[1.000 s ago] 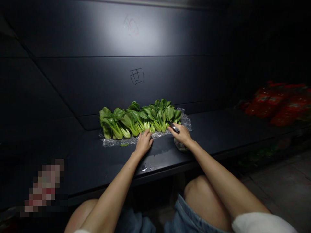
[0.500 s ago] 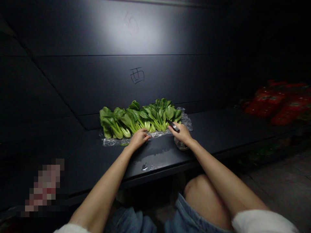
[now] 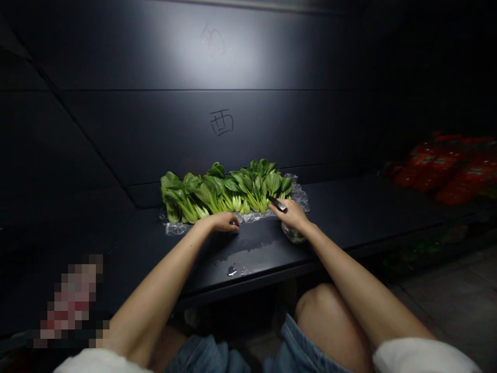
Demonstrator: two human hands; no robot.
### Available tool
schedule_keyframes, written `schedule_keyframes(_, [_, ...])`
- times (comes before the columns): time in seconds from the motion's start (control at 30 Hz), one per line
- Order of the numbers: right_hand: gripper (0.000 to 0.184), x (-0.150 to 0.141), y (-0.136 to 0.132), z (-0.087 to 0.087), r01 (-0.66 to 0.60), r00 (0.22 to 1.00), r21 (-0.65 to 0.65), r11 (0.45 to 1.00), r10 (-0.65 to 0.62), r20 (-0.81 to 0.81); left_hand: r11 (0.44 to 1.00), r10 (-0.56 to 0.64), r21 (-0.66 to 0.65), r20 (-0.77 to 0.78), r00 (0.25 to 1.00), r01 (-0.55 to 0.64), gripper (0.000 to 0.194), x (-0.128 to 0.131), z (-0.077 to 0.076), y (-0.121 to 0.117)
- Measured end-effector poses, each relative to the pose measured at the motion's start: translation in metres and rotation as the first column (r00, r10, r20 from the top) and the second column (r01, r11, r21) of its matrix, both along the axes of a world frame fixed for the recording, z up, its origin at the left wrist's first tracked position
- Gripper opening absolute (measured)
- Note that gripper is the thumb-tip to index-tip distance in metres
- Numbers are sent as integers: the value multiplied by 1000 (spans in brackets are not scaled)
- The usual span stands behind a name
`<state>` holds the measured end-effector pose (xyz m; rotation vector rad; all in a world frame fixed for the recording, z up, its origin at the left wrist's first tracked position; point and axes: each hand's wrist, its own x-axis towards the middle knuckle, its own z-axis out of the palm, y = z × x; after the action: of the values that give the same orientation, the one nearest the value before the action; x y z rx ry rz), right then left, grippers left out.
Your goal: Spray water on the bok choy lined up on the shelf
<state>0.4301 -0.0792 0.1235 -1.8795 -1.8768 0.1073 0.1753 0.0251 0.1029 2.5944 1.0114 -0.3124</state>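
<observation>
A row of green bok choy (image 3: 217,191) lies on crinkled clear plastic wrap (image 3: 301,196) on a dark shelf, leaves toward the back panel, pale stems toward me. My left hand (image 3: 224,221) is at the front edge of the wrap, near the middle stems. Its fingers are curved down with a dark gap at the thumb, and I see nothing between them. At the right end of the row, my right hand (image 3: 293,213) grips a small black tool (image 3: 277,203) with a shiny side; its kind is unclear. A clear, rounded plastic item (image 3: 293,234) shows partly below that hand.
Water drops (image 3: 233,270) wet the shelf (image 3: 256,238) near its front edge. Red packages (image 3: 446,168) lie at the far right, with dim greenery (image 3: 413,251) lower down. A dark panel (image 3: 264,124) with a handwritten character stands behind. My knees are below the shelf edge.
My left hand has tipped downward and come slightly nearer to me, its wrist turned and forearm farther left. My right hand stays nearly still with the black tool. The view has shifted slightly.
</observation>
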Motion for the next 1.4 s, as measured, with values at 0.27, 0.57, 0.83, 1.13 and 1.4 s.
schedule_keyframes(0.27, [29, 4, -5, 6, -24, 996, -80, 997, 30, 80, 1000, 6, -10, 62, 998, -5, 32, -4, -8, 4])
schedule_keyframes(0.57, [31, 17, -20, 10, 68, 986, -133, 989, -46, 160, 999, 27, -40, 104, 994, -23, 32, -4, -13, 3])
schedule_keyframes(0.83, [33, 26, -25, 8, 121, 980, -135, 983, -97, 171, 998, 57, -43, 127, 990, -52, 32, -6, -14, 3])
schedule_keyframes(1.13, [34, 30, -29, 8, 238, 963, -125, 963, -217, 159, 997, 72, -17, 128, 989, -70, 32, -6, -16, 2])
schedule_keyframes(1.4, [33, 30, -22, 10, 252, 965, -29, 967, -249, 77, 996, 91, -13, 142, 986, -90, 30, -6, -16, 0])
